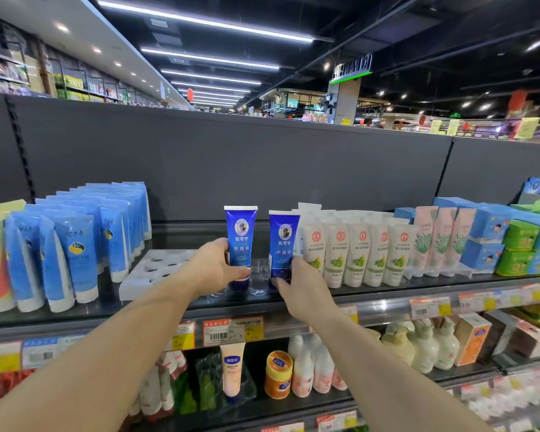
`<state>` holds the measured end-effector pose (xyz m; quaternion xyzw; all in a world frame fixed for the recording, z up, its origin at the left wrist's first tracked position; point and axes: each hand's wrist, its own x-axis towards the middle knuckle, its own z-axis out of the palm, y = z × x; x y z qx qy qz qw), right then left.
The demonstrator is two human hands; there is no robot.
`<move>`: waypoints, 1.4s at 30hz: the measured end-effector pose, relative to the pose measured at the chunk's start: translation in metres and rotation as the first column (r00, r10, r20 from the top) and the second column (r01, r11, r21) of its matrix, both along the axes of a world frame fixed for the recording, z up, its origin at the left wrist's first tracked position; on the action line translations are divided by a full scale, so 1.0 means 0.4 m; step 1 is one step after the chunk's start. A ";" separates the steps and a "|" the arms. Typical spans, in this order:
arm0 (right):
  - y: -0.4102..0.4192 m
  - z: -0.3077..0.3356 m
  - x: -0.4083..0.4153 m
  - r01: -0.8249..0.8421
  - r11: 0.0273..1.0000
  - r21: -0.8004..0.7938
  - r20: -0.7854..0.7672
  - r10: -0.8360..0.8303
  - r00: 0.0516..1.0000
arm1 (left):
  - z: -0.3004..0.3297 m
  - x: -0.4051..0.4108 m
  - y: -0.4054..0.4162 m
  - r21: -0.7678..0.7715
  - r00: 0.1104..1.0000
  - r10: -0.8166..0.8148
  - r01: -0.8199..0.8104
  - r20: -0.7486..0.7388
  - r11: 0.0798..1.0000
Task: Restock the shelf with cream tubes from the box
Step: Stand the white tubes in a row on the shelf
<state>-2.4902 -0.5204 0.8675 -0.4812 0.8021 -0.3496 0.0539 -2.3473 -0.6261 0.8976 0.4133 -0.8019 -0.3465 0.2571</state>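
Room: a supermarket aisle under long ceiling strip lights, with more stocked shelves far off on the left and right.
Surface: a dark top shelf backed by a grey panel, with a rail of price tags along its near edge.
Left hand: fingers and thumb wrapped around the lower part of the left blue tube, which stands upright on its cap.
Right hand: fingers curled around the base of the right blue tube, also upright, just beside the first.
Where: both tubes are at the middle of the shelf, over a clear plastic tray.
Writing: each blue tube bears a round portrait badge and white Chinese characters; I cannot read the small print.
Count: two dark blue tubes; five white tubes with red seals in the front row to the right; three pink tubes further right.
Left side: rows of light blue tubes and a white holder tray with round holes.
Lower shelf: bottles, tubes and one orange jar.
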 end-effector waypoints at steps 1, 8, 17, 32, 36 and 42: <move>-0.002 0.001 -0.001 -0.001 1.000 0.007 -0.005 0.001 1.000 | -0.003 0.001 -0.001 0.005 1.000 -0.008 0.008 0.012 1.000; -0.011 -0.005 -0.002 0.006 1.000 0.008 0.006 -0.006 1.000 | -0.005 0.009 -0.007 0.026 0.998 -0.034 0.032 0.058 0.999; -0.012 -0.002 0.001 0.011 1.000 0.013 0.028 -0.011 1.000 | -0.001 0.010 0.004 -0.021 0.987 -0.038 0.042 0.157 0.999; -0.007 -0.025 0.001 0.059 0.995 -0.075 0.039 -0.057 0.998 | -0.032 0.038 0.041 -0.376 0.957 0.185 -0.090 0.224 0.922; -0.009 -0.019 0.000 0.054 0.997 -0.061 0.036 -0.052 0.998 | -0.049 0.025 0.048 -0.399 0.939 0.235 -0.120 0.252 0.909; -0.006 -0.014 -0.006 0.018 0.997 -0.072 0.061 -0.014 0.998 | -0.063 0.017 0.051 -0.354 0.941 0.253 -0.163 0.224 0.921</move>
